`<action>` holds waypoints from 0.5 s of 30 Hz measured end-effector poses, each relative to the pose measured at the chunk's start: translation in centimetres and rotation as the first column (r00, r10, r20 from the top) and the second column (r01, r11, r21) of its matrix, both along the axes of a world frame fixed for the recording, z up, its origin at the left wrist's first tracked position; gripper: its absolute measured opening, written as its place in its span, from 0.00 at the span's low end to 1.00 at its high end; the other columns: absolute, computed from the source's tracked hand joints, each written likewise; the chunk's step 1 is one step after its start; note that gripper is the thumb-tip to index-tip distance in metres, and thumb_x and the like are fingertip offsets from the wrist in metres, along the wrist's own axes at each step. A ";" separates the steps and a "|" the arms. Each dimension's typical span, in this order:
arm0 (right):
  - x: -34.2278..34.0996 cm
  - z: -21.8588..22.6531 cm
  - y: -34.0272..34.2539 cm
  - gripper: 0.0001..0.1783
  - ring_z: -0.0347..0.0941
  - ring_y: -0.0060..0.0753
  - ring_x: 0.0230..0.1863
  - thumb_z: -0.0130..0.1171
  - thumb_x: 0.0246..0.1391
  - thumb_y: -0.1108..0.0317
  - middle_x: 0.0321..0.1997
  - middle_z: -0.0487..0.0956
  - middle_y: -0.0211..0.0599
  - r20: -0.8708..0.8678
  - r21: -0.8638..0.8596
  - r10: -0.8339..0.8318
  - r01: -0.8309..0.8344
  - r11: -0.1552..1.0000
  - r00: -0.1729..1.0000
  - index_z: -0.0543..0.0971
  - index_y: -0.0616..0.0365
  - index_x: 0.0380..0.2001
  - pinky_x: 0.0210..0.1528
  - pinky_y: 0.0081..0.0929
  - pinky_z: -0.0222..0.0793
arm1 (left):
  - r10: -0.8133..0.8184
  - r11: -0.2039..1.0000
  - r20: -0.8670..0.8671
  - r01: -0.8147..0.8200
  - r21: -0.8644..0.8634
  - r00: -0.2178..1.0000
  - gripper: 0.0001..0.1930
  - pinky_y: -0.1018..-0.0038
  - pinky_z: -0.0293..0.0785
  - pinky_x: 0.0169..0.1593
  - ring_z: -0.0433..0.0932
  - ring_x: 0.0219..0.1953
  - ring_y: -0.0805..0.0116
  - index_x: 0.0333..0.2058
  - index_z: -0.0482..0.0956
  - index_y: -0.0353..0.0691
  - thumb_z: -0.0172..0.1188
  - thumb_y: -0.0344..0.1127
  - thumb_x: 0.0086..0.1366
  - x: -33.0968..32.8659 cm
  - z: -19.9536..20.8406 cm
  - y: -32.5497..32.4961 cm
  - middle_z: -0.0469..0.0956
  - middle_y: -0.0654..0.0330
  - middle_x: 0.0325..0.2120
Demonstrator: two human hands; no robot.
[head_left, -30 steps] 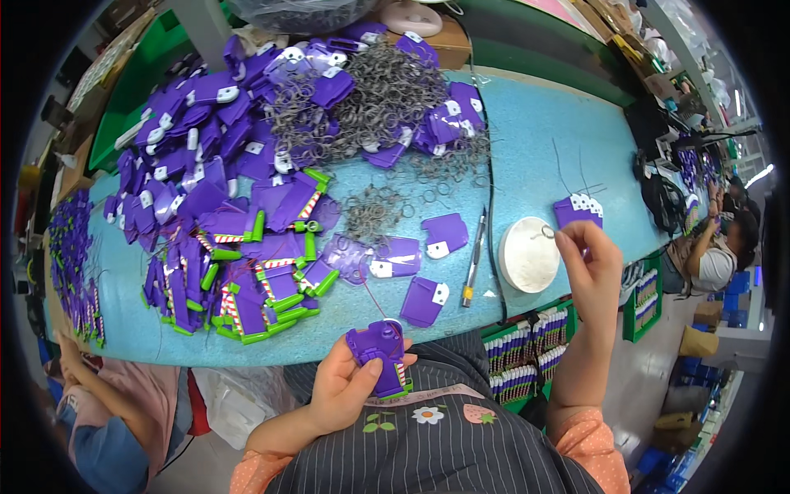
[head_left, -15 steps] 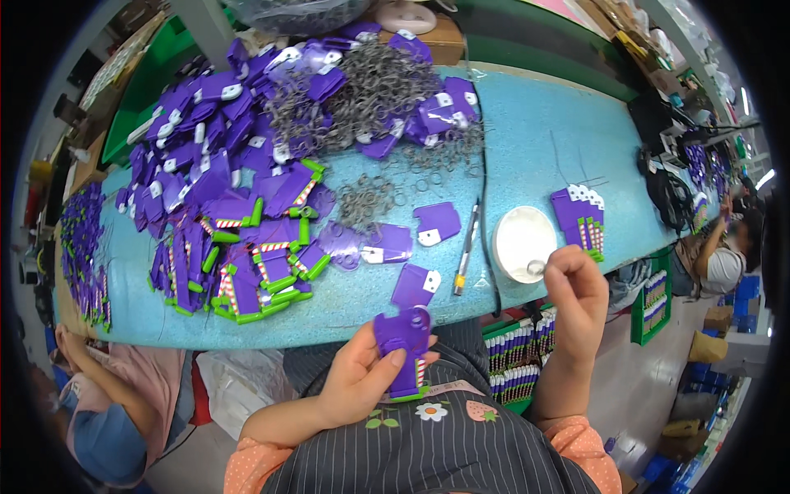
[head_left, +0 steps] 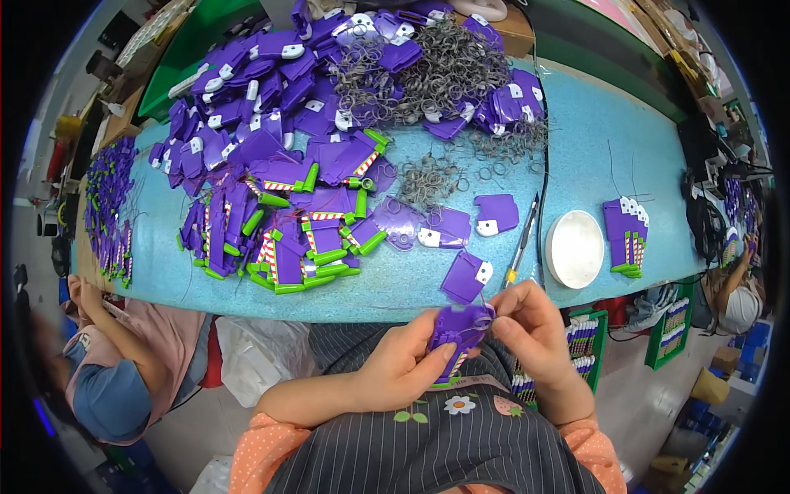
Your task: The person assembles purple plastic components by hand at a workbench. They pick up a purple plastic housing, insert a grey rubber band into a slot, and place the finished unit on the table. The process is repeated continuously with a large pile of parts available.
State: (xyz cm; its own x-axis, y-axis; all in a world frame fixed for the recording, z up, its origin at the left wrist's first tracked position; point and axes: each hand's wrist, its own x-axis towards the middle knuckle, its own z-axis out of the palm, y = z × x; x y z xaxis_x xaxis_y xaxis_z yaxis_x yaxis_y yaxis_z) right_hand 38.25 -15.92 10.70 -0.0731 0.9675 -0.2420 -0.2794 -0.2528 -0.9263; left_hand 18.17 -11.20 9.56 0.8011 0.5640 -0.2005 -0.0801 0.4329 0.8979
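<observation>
Low over the table's front edge, my left hand (head_left: 399, 366) grips a purple plastic panel (head_left: 457, 323) with a red-and-white striped strip and a green lower end. My right hand (head_left: 531, 328) is closed in a pinch at the panel's upper right corner. What its fingertips hold is small and partly hidden. Just beyond them lies a loose purple panel (head_left: 462, 275) with a white tip, and another such panel (head_left: 496, 216) is farther back. A small heap of grey wire coils (head_left: 424, 179) lies left of these.
A big pile of purple panels (head_left: 271, 74) and a mound of wire coils (head_left: 457, 70) fill the back. Striped, green-ended panels (head_left: 284, 255) lie left. At right are a craft knife (head_left: 522, 243), white bowl (head_left: 575, 247), black cable (head_left: 542, 165) and fanned panels (head_left: 627, 239). A co-worker (head_left: 123, 362) sits left.
My right hand has come left from beside the white bowl to the panel in my left hand. The view has shifted, so the table's things sit farther right and higher.
</observation>
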 end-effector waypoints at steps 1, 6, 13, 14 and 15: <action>0.7 0.7 0.6 0.07 0.67 0.16 0.35 0.55 0.55 0.74 0.34 0.72 0.32 0.050 -0.040 0.046 -0.044 0.998 0.998 0.67 0.61 0.33 0.37 0.16 0.64 | -0.034 0.999 -0.013 0.035 0.023 0.999 0.18 0.74 0.71 0.49 0.76 0.45 0.67 0.55 0.59 0.31 0.42 0.25 0.66 -0.1 -0.2 0.2 0.73 0.52 0.46; 3.4 1.9 2.9 0.10 0.65 0.12 0.24 0.60 0.52 0.70 0.23 0.70 0.25 0.158 -0.148 0.441 -0.420 0.895 0.884 0.69 0.61 0.28 0.24 0.12 0.59 | -0.375 0.906 -0.200 0.404 0.126 0.905 0.17 0.77 0.72 0.43 0.78 0.39 0.72 0.52 0.63 0.31 0.45 0.27 0.65 -0.1 0.7 1.8 0.79 0.56 0.38; -0.6 -1.8 1.3 0.14 0.66 0.18 0.29 0.56 0.55 0.65 0.29 0.73 0.31 -0.351 -0.047 -0.073 0.060 0.997 0.933 0.72 0.64 0.39 0.32 0.14 0.61 | 0.131 0.948 0.122 -0.088 -0.307 0.984 0.21 0.67 0.70 0.52 0.74 0.48 0.60 0.56 0.57 0.32 0.45 0.29 0.67 -0.5 1.0 0.0 0.71 0.47 0.48; -1.2 -2.2 0.9 0.15 0.67 0.20 0.33 0.55 0.55 0.67 0.35 0.73 0.33 -0.150 0.076 -0.086 0.098 0.992 0.985 0.73 0.64 0.43 0.38 0.15 0.61 | 0.233 0.947 0.089 -0.205 -0.248 0.968 0.20 0.68 0.70 0.53 0.74 0.48 0.60 0.57 0.57 0.32 0.45 0.28 0.66 -0.3 0.9 -0.6 0.72 0.47 0.48; -1.9 -1.9 0.9 0.16 0.68 0.24 0.35 0.56 0.52 0.71 0.39 0.73 0.36 0.064 0.246 -0.060 0.042 0.968 0.996 0.73 0.65 0.44 0.38 0.16 0.63 | 0.333 0.930 0.064 -0.317 -0.186 0.941 0.20 0.68 0.70 0.53 0.74 0.48 0.61 0.57 0.57 0.31 0.45 0.27 0.66 0.0 0.6 -1.1 0.72 0.48 0.48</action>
State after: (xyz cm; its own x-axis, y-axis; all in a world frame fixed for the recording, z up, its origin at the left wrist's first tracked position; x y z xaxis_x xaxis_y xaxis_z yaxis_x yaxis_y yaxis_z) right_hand 36.38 -15.06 8.85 -0.0134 0.9999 -0.0011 -0.2177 -0.0040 -0.9760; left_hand 18.18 -12.28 10.21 0.5993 0.7604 -0.2503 -0.3214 0.5148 0.7948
